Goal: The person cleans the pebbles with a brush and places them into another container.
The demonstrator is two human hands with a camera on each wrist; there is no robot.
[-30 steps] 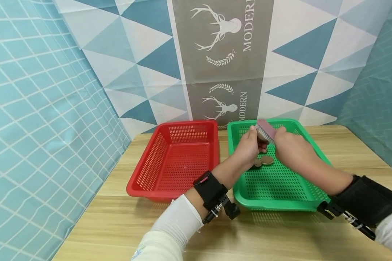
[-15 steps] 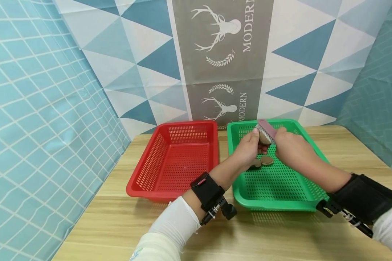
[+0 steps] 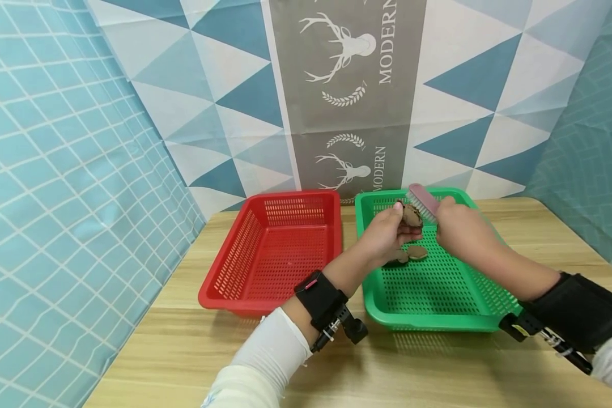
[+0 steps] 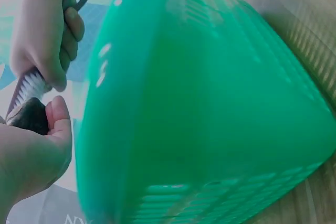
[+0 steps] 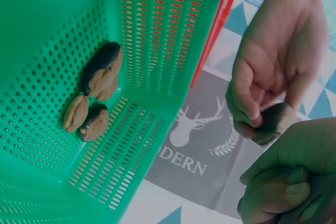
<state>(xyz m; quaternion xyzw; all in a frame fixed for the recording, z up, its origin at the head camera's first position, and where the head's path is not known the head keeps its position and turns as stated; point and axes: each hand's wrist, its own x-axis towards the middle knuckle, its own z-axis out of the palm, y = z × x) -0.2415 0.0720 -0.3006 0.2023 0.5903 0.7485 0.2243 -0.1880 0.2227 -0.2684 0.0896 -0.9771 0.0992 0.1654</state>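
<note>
In the head view my left hand [image 3: 382, 235] holds a dark, mud-coated stone [image 3: 412, 215] above the green basket [image 3: 433, 323], thumb on top and fingers beneath. My right hand [image 3: 464, 229] grips a pink scrubbing brush [image 3: 424, 199], its white bristles facing the stone with a slight gap. In the left wrist view the bristles lie close above the dark stone [image 4: 32, 116]; the brush handle ends in a loop beyond the right fist. Several more muddy stones [image 5: 102, 72] lie together in the green basket, partly hidden by the left hand in the head view.
A red perforated basket [image 3: 214, 283] stands left of the green one on the wooden table [image 3: 173, 340]. Patterned cloth [image 3: 224, 113] hangs behind, and blue checked cloth [image 3: 56, 170] covers the left side. Each wrist wears a black camera strap [image 3: 321, 294].
The brush was against the stone earlier; my right hand has shifted it right, away from the stone, uncovering the stone's brown face. My left hand has stayed almost in place.
</note>
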